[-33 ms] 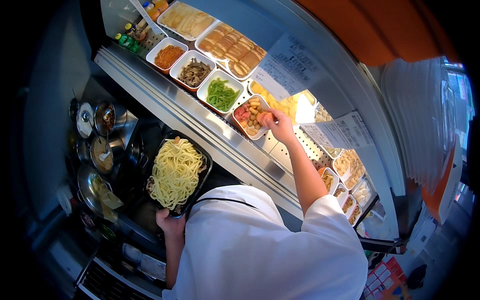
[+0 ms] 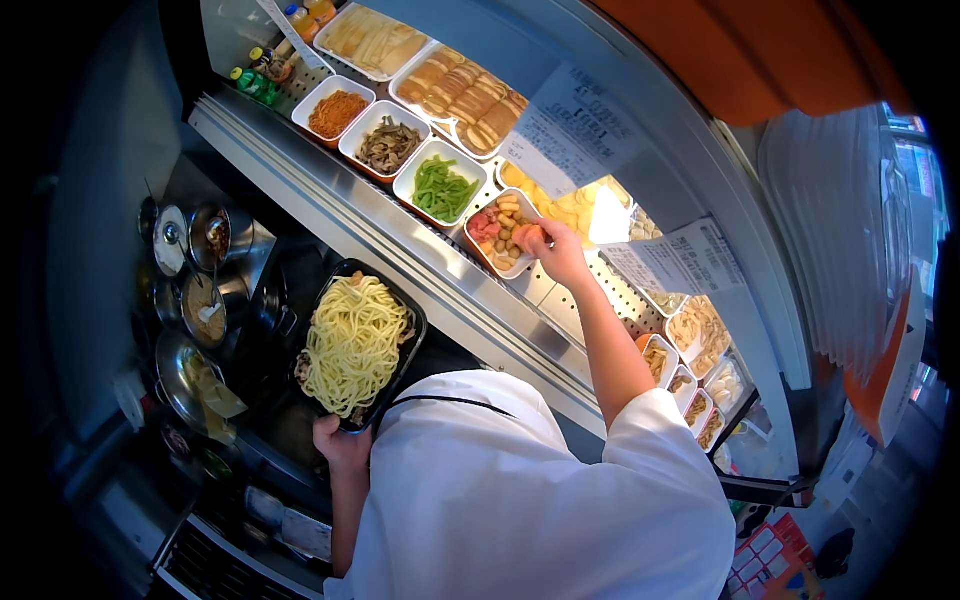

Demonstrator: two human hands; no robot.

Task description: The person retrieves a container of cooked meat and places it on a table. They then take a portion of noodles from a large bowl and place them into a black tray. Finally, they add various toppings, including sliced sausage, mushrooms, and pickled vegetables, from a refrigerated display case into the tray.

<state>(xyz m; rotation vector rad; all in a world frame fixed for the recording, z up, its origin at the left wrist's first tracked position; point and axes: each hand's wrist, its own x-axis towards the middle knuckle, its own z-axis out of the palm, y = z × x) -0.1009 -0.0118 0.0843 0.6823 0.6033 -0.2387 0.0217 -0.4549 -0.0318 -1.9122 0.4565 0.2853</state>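
My left hand (image 2: 342, 447) grips the near edge of a black tray (image 2: 419, 325), its thumb at the rim. The tray is heaped with pale yellow noodles (image 2: 355, 340), and darker bits show beside them. Over to the right, my right hand (image 2: 562, 252) reaches into a white tub (image 2: 516, 271) on the counter. This tub holds pink meat slices (image 2: 486, 226) and small brown sausage or ball-shaped pieces (image 2: 508, 211). The fingers are closed around a reddish-orange piece (image 2: 529, 238), whose exact kind I cannot make out.
Tubs of green pepper strips (image 2: 443, 189), brown strips (image 2: 390, 146) and orange shreds (image 2: 337, 114) line the display counter. Behind are trays of browned rolls (image 2: 465, 95). Paper slips (image 2: 565, 130) hang on the glass. Metal pots (image 2: 203, 305) stand at left; stacked clear lids (image 2: 825, 240) at right.
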